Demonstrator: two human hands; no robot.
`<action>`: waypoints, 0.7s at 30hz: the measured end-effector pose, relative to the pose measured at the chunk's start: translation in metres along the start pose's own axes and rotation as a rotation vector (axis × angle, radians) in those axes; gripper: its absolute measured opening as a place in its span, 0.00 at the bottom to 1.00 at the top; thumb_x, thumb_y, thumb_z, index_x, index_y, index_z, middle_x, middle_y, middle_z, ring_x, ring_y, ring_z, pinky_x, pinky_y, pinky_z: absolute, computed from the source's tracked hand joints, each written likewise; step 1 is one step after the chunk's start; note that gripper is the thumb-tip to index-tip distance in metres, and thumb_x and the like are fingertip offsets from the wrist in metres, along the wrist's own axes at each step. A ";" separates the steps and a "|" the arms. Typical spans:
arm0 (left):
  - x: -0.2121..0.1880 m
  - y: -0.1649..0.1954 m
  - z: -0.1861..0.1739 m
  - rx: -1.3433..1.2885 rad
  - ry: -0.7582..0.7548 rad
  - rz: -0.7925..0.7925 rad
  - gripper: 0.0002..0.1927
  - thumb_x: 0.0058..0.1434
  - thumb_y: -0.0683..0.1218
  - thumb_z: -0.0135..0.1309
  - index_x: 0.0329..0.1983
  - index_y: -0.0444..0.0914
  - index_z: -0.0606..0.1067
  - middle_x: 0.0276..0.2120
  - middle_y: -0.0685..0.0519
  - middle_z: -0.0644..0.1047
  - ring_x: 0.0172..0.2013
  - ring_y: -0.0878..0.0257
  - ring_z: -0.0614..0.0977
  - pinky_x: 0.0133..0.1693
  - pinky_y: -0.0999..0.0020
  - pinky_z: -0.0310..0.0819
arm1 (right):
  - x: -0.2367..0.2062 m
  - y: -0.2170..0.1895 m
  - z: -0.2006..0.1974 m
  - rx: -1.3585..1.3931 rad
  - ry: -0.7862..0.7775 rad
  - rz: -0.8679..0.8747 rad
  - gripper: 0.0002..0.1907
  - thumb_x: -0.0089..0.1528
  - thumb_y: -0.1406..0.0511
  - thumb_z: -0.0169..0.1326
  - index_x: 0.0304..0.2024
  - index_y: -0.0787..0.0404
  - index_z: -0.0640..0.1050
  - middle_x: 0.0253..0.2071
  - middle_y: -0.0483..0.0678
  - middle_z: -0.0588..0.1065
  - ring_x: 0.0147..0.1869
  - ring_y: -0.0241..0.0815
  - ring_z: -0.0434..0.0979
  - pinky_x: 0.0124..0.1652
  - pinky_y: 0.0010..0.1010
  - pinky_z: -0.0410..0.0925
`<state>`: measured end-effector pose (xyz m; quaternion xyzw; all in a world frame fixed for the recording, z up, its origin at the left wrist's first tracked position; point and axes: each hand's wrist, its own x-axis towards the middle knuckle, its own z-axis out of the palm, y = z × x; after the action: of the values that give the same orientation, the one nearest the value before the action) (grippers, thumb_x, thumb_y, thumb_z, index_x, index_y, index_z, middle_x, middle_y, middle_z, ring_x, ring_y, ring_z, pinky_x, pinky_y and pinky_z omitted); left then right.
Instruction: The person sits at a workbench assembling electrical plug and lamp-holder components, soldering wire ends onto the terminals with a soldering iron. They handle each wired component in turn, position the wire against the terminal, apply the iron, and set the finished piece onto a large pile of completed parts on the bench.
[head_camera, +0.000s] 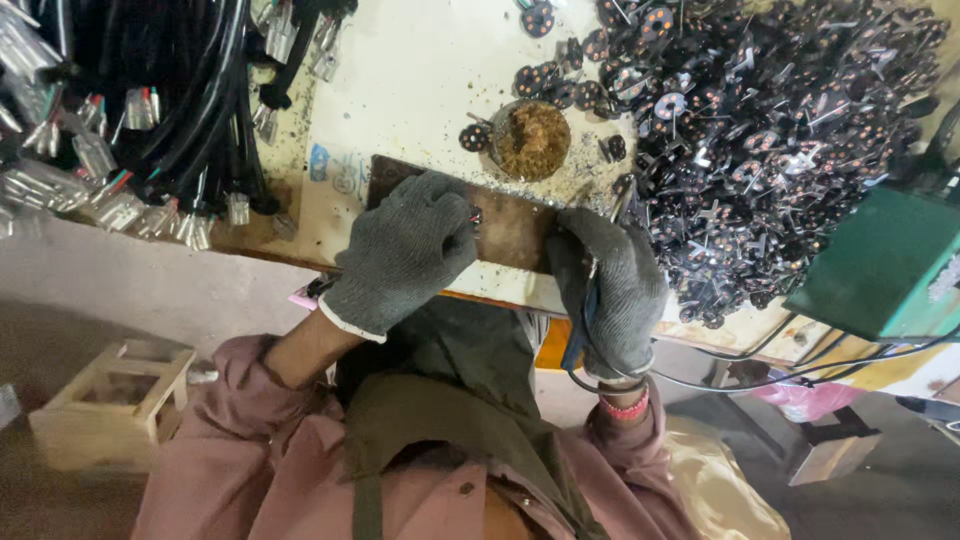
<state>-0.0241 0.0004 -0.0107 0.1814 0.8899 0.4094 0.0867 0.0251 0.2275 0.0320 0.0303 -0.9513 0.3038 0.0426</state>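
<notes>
Grey-gloved left hand (405, 250) pinches small part (476, 215) on brown plate (510, 232), steadying it; right hand (608, 285) clamps soldering iron (592, 295) pen-style beside. Flux pot (532, 139), disc pile (760, 130) just beyond.

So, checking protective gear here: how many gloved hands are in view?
2. The left hand in a grey knit glove rests on the brown plate; the right hand, also gloved, grips a blue-handled tool at the plate's right end.
</notes>
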 end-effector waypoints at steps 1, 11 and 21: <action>0.000 0.000 0.000 -0.001 -0.036 -0.020 0.08 0.58 0.42 0.59 0.33 0.41 0.70 0.39 0.50 0.75 0.42 0.50 0.80 0.37 0.53 0.76 | -0.002 -0.001 0.000 -0.007 -0.012 0.000 0.16 0.62 0.73 0.66 0.51 0.60 0.78 0.48 0.51 0.81 0.51 0.52 0.82 0.50 0.38 0.74; -0.001 -0.001 0.001 -0.002 -0.001 0.009 0.08 0.56 0.41 0.59 0.37 0.42 0.72 0.42 0.50 0.77 0.44 0.50 0.81 0.38 0.54 0.77 | -0.002 -0.044 0.014 -0.228 -0.196 0.054 0.15 0.55 0.73 0.61 0.45 0.59 0.80 0.50 0.63 0.80 0.48 0.58 0.82 0.43 0.38 0.74; -0.010 0.005 0.009 0.095 -0.037 0.033 0.07 0.60 0.44 0.58 0.39 0.41 0.73 0.44 0.50 0.76 0.44 0.50 0.80 0.37 0.55 0.77 | -0.039 -0.015 0.025 0.487 0.531 0.018 0.17 0.73 0.56 0.51 0.47 0.65 0.72 0.36 0.52 0.79 0.34 0.43 0.80 0.36 0.30 0.74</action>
<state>-0.0103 0.0061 -0.0127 0.2075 0.9035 0.3647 0.0875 0.0634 0.2022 0.0167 -0.0490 -0.8071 0.5191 0.2770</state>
